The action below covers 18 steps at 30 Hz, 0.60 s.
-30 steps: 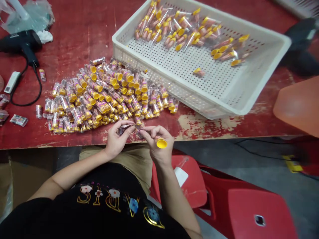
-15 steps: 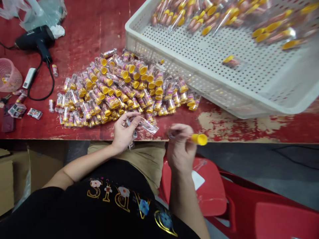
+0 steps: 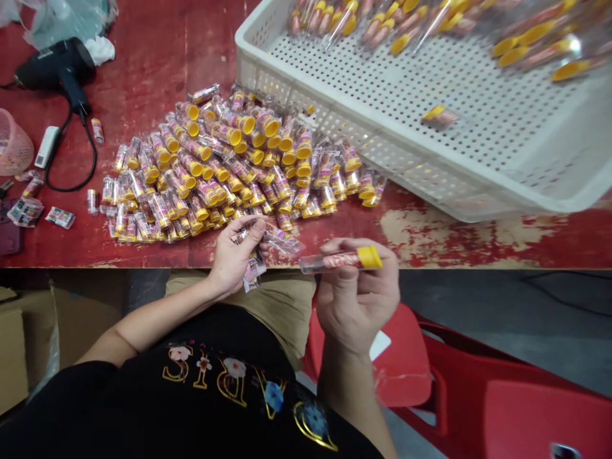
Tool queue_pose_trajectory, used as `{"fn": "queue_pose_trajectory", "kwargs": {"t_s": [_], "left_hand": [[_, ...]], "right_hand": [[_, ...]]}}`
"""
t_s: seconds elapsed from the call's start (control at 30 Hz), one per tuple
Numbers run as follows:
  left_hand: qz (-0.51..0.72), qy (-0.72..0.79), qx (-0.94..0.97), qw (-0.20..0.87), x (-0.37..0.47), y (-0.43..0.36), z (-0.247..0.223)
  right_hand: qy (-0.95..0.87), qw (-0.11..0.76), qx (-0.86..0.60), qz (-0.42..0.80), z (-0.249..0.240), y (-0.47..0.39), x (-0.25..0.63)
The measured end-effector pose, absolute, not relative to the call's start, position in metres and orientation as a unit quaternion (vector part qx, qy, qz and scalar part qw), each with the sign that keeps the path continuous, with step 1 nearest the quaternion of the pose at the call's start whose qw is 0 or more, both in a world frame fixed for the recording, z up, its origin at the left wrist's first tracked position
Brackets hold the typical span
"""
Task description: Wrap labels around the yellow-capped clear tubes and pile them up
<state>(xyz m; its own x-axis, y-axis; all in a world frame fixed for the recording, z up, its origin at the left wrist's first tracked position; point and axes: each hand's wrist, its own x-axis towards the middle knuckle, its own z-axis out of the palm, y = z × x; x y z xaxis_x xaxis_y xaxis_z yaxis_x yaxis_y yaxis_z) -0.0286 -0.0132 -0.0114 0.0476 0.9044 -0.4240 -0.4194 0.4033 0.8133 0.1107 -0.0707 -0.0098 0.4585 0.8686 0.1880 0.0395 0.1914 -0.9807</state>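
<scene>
My right hand (image 3: 356,296) grips a clear plastic tube with a yellow cap (image 3: 342,260), held almost level with the cap to the right. Pinkish contents show through its wall. My left hand (image 3: 234,255) is closed on several small clear plastic sleeves with printing (image 3: 254,268); one clear sleeve (image 3: 284,242) sticks out toward the tube, apart from it. Behind my hands lies a heap of short wrapped tubes with yellow caps (image 3: 205,172) on the red table (image 3: 162,76).
A white perforated crate (image 3: 421,175) holding yellow-capped tubes in clear wraps (image 3: 335,25) stands at the right. Leftward are a black heat gun (image 3: 57,67) with its cord, a pink basket (image 3: 14,143) and small printed packets (image 3: 60,217). Red chairs (image 3: 401,357) stand below the table edge.
My right hand has turned the tube from pointing its cap toward me to lying level, side-on. The left hand stays nearly in place, with the printed sleeves now hanging more visibly below it.
</scene>
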Motion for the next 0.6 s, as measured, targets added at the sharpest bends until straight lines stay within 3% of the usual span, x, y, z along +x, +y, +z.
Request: {"fn": "queue_pose_trajectory", "kwargs": {"t_s": [0.37,0.6], "left_hand": [[0.485,0.469,0.289,0.679,-0.027,-0.014,-0.006],[0.488,0.461,0.286,0.684,-0.027,-0.014,-0.008]], "right_hand": [[-0.339,0.706,-0.555,0.281,-0.007,-0.069,0.100],[-0.293,0.720,-0.537,0.328,-0.012,-0.079,0.100]]}}
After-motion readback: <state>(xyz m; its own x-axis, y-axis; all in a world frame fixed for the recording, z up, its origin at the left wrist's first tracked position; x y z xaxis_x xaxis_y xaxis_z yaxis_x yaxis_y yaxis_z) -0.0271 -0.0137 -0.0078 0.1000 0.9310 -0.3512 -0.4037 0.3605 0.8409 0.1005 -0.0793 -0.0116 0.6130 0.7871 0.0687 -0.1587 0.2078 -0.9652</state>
